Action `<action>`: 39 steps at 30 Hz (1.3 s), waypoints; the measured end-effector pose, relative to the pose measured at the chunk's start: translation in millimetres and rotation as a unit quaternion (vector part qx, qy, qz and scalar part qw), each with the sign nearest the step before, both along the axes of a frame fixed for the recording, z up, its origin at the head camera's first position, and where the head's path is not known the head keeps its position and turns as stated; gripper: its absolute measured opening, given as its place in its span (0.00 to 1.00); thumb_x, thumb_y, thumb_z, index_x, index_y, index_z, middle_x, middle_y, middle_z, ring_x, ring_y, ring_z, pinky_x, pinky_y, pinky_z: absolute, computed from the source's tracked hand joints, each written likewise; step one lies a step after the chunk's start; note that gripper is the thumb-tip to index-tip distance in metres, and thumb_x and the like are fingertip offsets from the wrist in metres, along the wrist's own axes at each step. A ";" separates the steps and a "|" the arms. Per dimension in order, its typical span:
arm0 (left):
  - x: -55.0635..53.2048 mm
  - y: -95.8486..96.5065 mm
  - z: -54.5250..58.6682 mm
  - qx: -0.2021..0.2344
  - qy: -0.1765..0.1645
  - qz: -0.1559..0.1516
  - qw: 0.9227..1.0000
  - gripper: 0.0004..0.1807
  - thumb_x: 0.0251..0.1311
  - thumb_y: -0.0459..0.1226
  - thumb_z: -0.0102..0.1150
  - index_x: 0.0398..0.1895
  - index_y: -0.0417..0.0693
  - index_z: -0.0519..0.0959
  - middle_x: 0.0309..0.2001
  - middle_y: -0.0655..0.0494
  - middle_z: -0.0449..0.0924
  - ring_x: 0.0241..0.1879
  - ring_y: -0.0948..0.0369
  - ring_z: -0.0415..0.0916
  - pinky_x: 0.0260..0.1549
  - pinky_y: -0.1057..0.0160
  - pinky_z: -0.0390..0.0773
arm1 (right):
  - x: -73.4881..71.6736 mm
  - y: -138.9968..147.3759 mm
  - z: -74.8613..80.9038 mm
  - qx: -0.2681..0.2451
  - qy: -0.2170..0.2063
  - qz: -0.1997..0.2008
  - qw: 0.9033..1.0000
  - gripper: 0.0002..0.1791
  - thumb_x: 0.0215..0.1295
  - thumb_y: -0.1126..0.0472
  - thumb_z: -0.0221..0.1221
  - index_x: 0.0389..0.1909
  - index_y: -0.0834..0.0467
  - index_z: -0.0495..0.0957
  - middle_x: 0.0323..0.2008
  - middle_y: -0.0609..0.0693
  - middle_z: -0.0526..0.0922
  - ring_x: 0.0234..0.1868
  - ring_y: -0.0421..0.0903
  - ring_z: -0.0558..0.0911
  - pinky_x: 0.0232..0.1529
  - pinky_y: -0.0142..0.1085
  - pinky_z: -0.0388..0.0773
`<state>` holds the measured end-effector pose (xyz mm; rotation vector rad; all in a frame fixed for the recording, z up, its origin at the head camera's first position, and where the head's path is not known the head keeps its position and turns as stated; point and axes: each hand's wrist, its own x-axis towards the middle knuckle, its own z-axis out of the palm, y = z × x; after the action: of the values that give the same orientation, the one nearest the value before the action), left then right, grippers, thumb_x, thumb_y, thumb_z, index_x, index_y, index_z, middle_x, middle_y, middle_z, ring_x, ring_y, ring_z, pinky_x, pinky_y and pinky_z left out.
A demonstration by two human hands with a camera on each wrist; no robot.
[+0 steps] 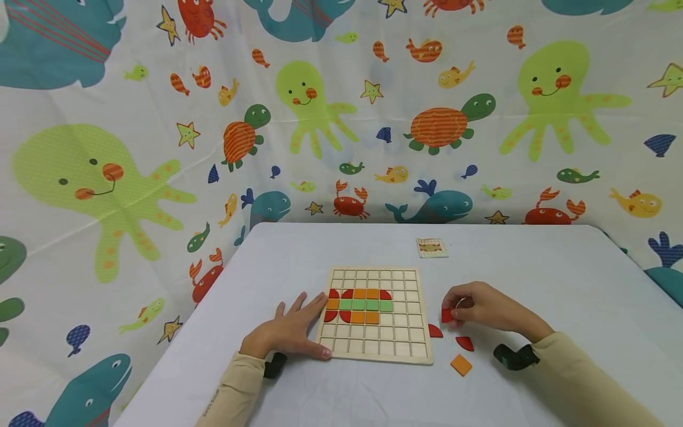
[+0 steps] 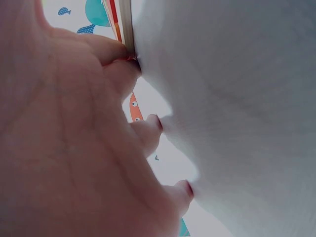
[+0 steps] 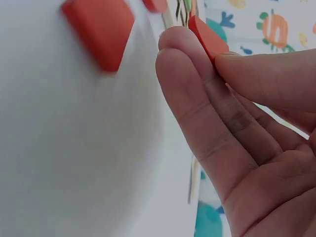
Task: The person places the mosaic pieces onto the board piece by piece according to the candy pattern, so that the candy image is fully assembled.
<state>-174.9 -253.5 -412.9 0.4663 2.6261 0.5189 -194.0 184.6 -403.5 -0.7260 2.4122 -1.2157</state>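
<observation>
A wooden grid board [image 1: 405,341] lies on the table, with red quarter-round, orange and green square tiles set in three rows of its cells. My left hand [image 1: 288,332] rests at the board's left side, fingers spread, thumb at the near left corner. In the left wrist view, fingertips of that hand [image 2: 98,123] meet the board's edge [image 2: 126,24]. Right of the board, my right hand [image 1: 482,308] pinches a red quarter-round tile [image 1: 446,316] between thumb and fingers. The right wrist view shows this tile [image 3: 207,37] held upright.
Two loose red quarter-round tiles [image 1: 435,331] [image 1: 465,343] and an orange square tile [image 1: 461,365] lie between the board and my right forearm. A small pattern card [image 1: 431,248] sits beyond the board on the white table [image 1: 533,255]. Behind hangs a sea-animal curtain [image 1: 384,166].
</observation>
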 end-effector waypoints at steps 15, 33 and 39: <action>4.4 2.7 4.6 0.000 -0.007 0.008 1.000 0.67 0.51 0.61 0.80 0.88 0.50 0.52 0.87 0.54 0.47 0.85 0.42 0.34 0.75 0.26 0.32 | -9.0 -48.7 3.1 -0.012 0.018 -0.011 1.000 0.03 0.72 0.71 0.66 0.40 0.60 0.86 0.32 0.49 0.85 0.29 0.47 0.85 0.37 0.35 0.86; 2.3 2.5 2.3 -0.007 0.001 0.008 1.000 0.68 0.50 0.62 0.80 0.88 0.50 0.52 0.87 0.55 0.47 0.85 0.42 0.34 0.75 0.26 0.33 | -12.3 -104.3 0.9 0.021 0.035 -0.026 0.999 0.04 0.68 0.70 0.69 0.35 0.58 0.86 0.27 0.46 0.82 0.29 0.45 0.80 0.33 0.36 0.82; 2.4 2.4 4.0 -0.010 0.004 0.010 1.000 0.68 0.49 0.62 0.80 0.88 0.50 0.52 0.87 0.53 0.48 0.85 0.42 0.34 0.74 0.24 0.33 | -13.0 -115.5 -2.4 0.031 0.032 -0.027 0.999 0.05 0.69 0.69 0.69 0.33 0.58 0.86 0.26 0.46 0.81 0.28 0.44 0.80 0.33 0.37 0.82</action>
<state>-172.5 -251.0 -408.9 0.4379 2.6443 0.4961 -207.0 69.1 -405.9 -0.6961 2.5248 -1.1481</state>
